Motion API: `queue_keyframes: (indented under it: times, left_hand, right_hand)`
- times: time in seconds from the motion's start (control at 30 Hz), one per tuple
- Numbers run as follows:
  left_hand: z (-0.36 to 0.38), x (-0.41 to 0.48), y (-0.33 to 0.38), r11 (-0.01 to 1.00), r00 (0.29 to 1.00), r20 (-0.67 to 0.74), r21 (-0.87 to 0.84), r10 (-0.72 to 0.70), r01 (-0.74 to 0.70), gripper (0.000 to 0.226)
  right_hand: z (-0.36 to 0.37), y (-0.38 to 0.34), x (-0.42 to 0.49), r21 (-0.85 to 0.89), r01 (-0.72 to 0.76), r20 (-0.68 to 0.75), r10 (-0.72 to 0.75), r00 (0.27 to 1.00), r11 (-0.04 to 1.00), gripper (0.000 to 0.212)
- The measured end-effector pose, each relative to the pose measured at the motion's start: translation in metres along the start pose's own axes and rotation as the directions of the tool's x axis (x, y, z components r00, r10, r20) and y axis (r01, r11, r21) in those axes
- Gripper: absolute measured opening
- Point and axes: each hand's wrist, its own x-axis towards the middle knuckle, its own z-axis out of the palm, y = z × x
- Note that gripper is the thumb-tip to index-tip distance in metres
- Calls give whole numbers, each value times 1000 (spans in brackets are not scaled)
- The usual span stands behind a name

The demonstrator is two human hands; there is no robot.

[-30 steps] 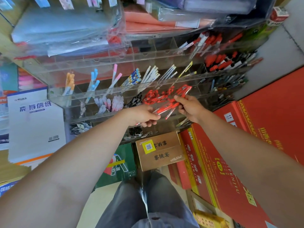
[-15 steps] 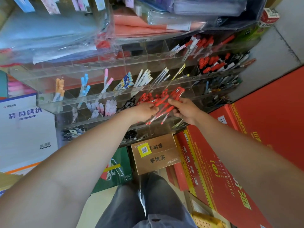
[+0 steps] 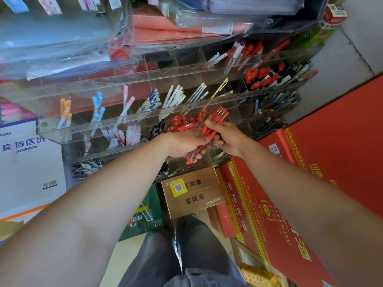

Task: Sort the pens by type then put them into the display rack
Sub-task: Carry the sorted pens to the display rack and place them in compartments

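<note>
Both hands meet at frame centre, in front of the clear rack (image 3: 145, 118). Left hand (image 3: 184, 145) curled around the lower end of a bundle of red pens (image 3: 209, 132), fingers closed on it; pen tips stick out below the hand toward 6 o'clock. Right hand (image 3: 229, 137) pinches the same bundle higher up, thumb and fingers clamped on the barrels, caps pointing to 1 o'clock. The bundle sits just in front of a rack compartment already holding a red pile (image 3: 182, 124), at 10 o'clock from the hands; can't tell if the bundle touches that pile. Rack row above, left to right: orange pens (image 3: 66, 112), blue pens (image 3: 97, 108), pink pens (image 3: 126, 104), then white pens (image 3: 175, 97). At 1 o'clock from the hands, a compartment of red-capped markers (image 3: 263, 76). Below the hands at 6 o'clock, a brown box (image 3: 192, 192) with a yellow QR sticker; red cartons (image 3: 331, 146) stacked at 4 o'clock.
</note>
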Motion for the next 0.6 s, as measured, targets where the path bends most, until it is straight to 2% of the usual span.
queue_keyframes:
  times: [0.1,0.2,0.23,0.3,0.37,0.4,0.47,0.6]
  left_hand:
    - [-2,3,1,999,999,-23,33,31,-30,25]
    - [-5,9,2,950,973,-178,299,149,-91,25]
    - [-8,12,0,889,943,-249,449,220,-89,28]
    - [-20,22,-7,702,838,-371,712,400,-20,31]
    - [-28,25,-13,528,751,-403,845,523,87,35]
    - [-31,26,-16,462,747,-390,878,539,125,41]
    - [-33,28,-19,380,785,-347,912,514,155,56]
    - [-35,36,-29,376,828,-351,908,436,187,72]
  right_hand:
    - [-4,-1,2,-46,36,-50,-38,998,998,21]
    - [-9,-9,8,-90,85,-283,-107,953,992,14]
    - [-11,-13,10,-113,104,-363,-139,922,988,13]
    - [-18,-21,16,-150,164,-512,-218,831,975,16]
    - [-25,-27,25,-169,227,-646,-282,709,959,21]
    - [-28,-28,31,-182,251,-692,-305,655,951,22]
    - [-32,-30,41,-213,293,-731,-351,585,932,23]
    - [-33,-24,57,-258,298,-757,-384,528,919,25]
